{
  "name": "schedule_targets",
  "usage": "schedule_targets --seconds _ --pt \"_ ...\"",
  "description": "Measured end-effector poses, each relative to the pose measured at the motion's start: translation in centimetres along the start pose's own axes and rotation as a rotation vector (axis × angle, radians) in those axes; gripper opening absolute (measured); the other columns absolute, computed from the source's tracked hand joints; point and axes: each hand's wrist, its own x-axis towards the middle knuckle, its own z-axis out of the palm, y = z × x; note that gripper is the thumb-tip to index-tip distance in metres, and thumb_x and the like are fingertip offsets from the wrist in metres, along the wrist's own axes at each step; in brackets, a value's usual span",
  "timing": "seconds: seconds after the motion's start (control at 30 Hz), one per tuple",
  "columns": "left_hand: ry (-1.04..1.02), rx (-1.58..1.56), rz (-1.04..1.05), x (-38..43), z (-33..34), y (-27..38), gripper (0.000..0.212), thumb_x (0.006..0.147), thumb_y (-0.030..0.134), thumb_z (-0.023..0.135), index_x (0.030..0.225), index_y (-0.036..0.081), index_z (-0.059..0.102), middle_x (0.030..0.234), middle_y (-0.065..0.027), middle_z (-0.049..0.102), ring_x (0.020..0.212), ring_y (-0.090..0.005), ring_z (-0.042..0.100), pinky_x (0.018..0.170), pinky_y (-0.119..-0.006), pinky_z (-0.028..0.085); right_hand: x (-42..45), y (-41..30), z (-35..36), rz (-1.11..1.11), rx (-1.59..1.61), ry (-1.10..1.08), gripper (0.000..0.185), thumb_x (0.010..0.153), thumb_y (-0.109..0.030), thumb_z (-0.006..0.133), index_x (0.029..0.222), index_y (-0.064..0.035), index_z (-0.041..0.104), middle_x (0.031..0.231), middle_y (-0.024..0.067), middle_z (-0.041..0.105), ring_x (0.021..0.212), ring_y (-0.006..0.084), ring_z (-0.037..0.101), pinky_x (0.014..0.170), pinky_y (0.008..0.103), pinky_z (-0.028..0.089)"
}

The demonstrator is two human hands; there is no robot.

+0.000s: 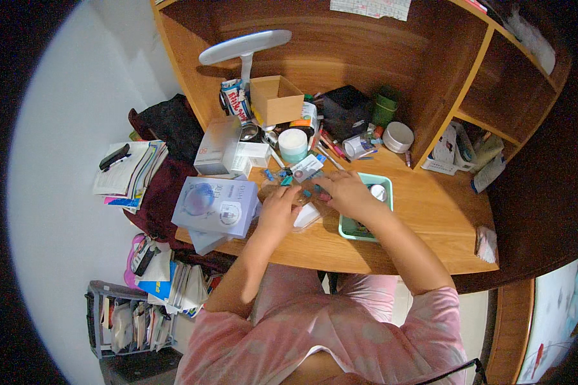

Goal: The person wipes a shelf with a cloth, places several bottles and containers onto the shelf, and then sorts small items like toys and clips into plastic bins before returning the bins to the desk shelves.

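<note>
My left hand [282, 209] rests at a pile of small items on the wooden desk, thumb and fingers apart with nothing seen between them. Around its fingertips lie small blue and teal pieces [286, 181], too small to name. My right hand [349, 192] reaches over the right side of this pile, fingers bent near a small pink piece [324, 197]; whether it grips anything is hidden. A white card with print [307, 168] lies just beyond the hands. Between the wrists is a flat white item in clear plastic [308, 216]. A mint-green tray [390, 180] stands partly beneath my right forearm, holding a round white item [378, 192].
A lilac box [214, 204] and a pale carton [216, 147] stand at left. Behind the pile are a teal jar with white lid [293, 144], a cardboard box [282, 108], a black holder [347, 113], a round white container [398, 136] and a white desk lamp [245, 46].
</note>
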Motion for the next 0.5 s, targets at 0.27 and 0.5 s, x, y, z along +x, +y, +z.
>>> schedule_targets --seconds 0.27,0.5 --pt "-0.126 0.166 -0.008 2.1 0.4 1.0 0.044 0.076 0.020 0.068 0.112 -0.001 0.055 0.109 -0.0180 0.056 0.104 -0.0351 0.053 0.089 -0.043 0.044 3.2 -0.1 2.1 0.007 -0.232 -0.234 0.034 0.077 -0.009 0.059 0.111 -0.0127 0.061 0.101 0.0115 0.062 0.097 0.0286 0.060 0.086 0.0446 0.041" --pt "-0.158 0.199 -0.035 3.1 1.6 0.6 0.037 0.073 0.010 0.066 0.107 -0.002 0.055 0.107 -0.0196 0.055 0.103 -0.0364 0.054 0.088 -0.044 0.046 3.1 0.4 3.5 0.001 -0.147 -0.135 0.022 0.075 -0.007 0.056 0.096 -0.0080 0.063 0.092 0.0171 0.062 0.082 0.0356 0.062 0.073 0.0445 0.049"
